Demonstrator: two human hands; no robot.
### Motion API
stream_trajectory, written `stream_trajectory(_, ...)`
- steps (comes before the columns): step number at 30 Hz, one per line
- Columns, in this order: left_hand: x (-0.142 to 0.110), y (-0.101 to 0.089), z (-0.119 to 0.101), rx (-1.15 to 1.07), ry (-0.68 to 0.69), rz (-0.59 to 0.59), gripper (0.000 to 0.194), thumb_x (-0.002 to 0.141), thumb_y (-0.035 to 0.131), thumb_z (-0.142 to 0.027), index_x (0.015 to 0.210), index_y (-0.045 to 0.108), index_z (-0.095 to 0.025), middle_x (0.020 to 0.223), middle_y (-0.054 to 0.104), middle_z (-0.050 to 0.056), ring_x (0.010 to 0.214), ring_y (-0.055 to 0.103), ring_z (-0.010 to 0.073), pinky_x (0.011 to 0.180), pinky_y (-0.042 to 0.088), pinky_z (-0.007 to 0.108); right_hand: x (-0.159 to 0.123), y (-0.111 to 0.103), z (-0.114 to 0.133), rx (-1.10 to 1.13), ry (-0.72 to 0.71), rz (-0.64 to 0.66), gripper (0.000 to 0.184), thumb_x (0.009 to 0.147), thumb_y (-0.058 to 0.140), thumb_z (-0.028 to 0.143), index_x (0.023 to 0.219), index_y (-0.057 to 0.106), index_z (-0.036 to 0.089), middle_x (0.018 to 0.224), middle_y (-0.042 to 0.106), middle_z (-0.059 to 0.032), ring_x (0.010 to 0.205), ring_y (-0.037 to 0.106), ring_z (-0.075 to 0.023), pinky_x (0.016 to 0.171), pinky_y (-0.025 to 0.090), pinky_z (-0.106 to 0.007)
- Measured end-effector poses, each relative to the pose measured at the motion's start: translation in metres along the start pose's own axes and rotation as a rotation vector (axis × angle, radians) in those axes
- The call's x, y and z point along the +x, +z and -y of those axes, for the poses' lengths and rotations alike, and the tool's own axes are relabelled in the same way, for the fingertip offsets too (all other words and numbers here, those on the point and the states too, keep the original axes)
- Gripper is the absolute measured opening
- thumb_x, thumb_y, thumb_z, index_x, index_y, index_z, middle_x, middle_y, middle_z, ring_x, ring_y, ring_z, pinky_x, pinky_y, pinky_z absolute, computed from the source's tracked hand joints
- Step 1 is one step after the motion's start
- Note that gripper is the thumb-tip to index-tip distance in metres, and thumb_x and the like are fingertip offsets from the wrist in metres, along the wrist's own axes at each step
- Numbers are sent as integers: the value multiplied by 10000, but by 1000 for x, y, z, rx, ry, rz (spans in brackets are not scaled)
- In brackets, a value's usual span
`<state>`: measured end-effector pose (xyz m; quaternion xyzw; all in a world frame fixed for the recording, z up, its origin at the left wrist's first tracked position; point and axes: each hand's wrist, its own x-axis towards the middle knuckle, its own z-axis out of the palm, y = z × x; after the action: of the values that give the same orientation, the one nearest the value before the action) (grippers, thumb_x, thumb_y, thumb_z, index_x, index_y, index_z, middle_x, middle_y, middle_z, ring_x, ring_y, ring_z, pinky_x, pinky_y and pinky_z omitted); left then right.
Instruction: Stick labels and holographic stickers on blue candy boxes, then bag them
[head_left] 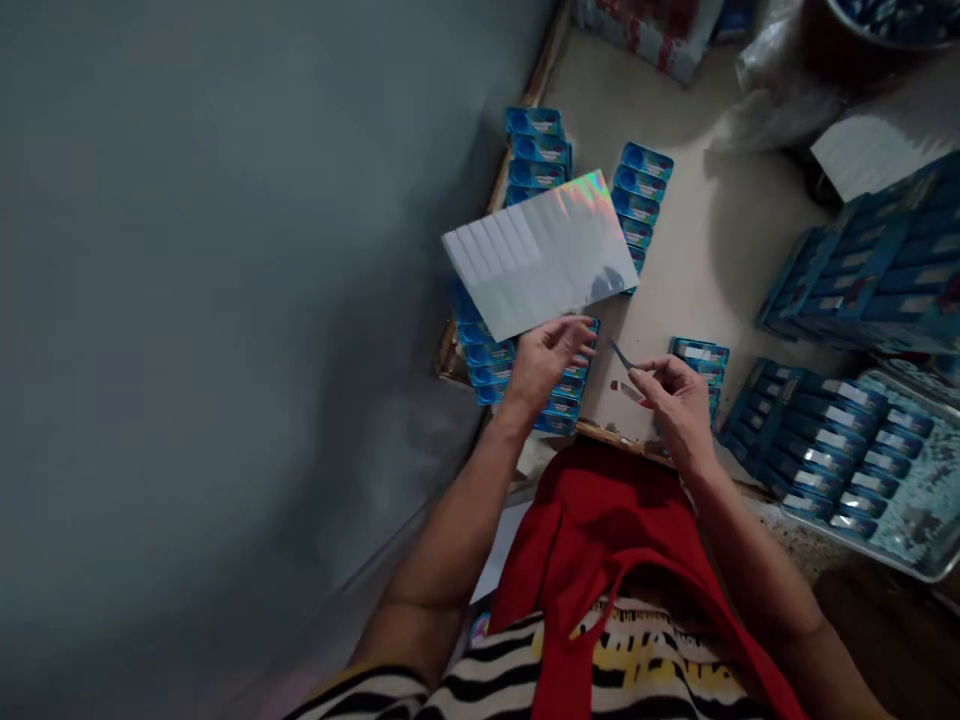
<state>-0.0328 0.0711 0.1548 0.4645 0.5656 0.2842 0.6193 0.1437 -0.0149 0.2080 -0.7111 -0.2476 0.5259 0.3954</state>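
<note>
Through the head camera I record a grey wall [187, 300] filling the left side. Beside it runs the pale worktop [679, 300], with a wooden edge. I note a red apron [615, 500] at the near side, worn over a striped shirt [480, 685].

At right stands a large stack of blue boxes [877, 260]. Below it a metal tray [892, 560] carries rows of blue packs [836, 435]. At the upper right I find a dark bucket [832, 55] next to clear plastic wrap [776, 60].

The main item, a shiny silver sheet [555, 255], is near the wall, overlapping two rows of flat blue cases [536, 150] on the worktop. Its upper right corner shows rainbow colours; pale strips [487, 245] line its left part.

The left hand [551, 355] is at the sheet's near edge, fingers part bent and slightly apart; I cannot tell whether its grip has hold of the sheet. The right hand [671, 395] is well clear of the sheet, its grip pinching a thin pointed tool [621, 354] between thumb and finger. The tool's tip points up and left, toward the left hand, and does not touch it.
</note>
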Motion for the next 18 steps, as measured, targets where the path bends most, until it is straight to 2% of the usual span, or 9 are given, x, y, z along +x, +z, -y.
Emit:
stream_trajectory(1, -11, 14, 7, -114, -93, 85, 662, 753, 819, -779, 1045, 797, -185, 943, 800, 104, 791, 757, 230, 710, 640, 363, -5, -9, -7, 19, 41, 5, 323, 790, 822, 520, 872, 744, 218, 630, 563, 62, 590, 502, -116, 579, 427, -247)
stream_trajectory(3, -26, 38, 20, -212, -205, 144, 603, 617, 940, -701, 907, 800, -191, 848, 793, 81, 741, 752, 213, 678, 631, 327, -14, -26, -23, 49, 115, 1, 368, 754, 851, 551, 863, 747, 215, 641, 597, 51, 578, 516, -117, 561, 434, -246)
stream_trajectory(6, -40, 67, 35, -217, -277, 105, 479, 573, 992, -582, 751, 774, -195, 694, 747, 44, 633, 702, 168, 634, 602, 289, -30, -51, -50, 102, 212, -75, 422, 705, 885, 583, 849, 757, 208, 653, 618, 43, 552, 496, -112, 516, 426, -242)
stream_trajectory(10, -61, 99, 51, -231, -360, 125, 481, 490, 1027, -489, 768, 784, -181, 682, 744, 34, 592, 665, 148, 588, 557, 268, -46, -77, -82, 131, 325, -210, 508, 659, 900, 640, 826, 777, 176, 660, 645, 27, 536, 502, -114, 470, 412, -243)
stream_trajectory(13, -74, 121, 61, -222, -337, 104, 443, 527, 1011, -469, 739, 756, -175, 678, 730, 24, 605, 648, 138, 604, 537, 261, -49, -89, -95, 109, 304, -291, 524, 657, 902, 642, 843, 787, 166, 698, 698, 2, 556, 557, -130, 491, 446, -253)
stream_trajectory(15, -79, 132, 66, -216, -299, 35, 400, 592, 982, -459, 743, 740, -178, 695, 722, 18, 635, 652, 137, 640, 542, 262, -46, -93, -98, 88, 253, -323, 478, 684, 892, 605, 851, 792, 168, 722, 719, -11, 590, 602, -149, 514, 480, -263)
stream_trajectory(18, -76, 142, 70, -180, -245, -70, 336, 659, 943, -386, 849, 746, -191, 732, 721, 3, 686, 674, 144, 695, 553, 262, -34, -95, -97, -1, 179, -358, 396, 751, 825, 567, 841, 795, 182, 695, 707, -16, 594, 637, -178, 498, 481, -274)
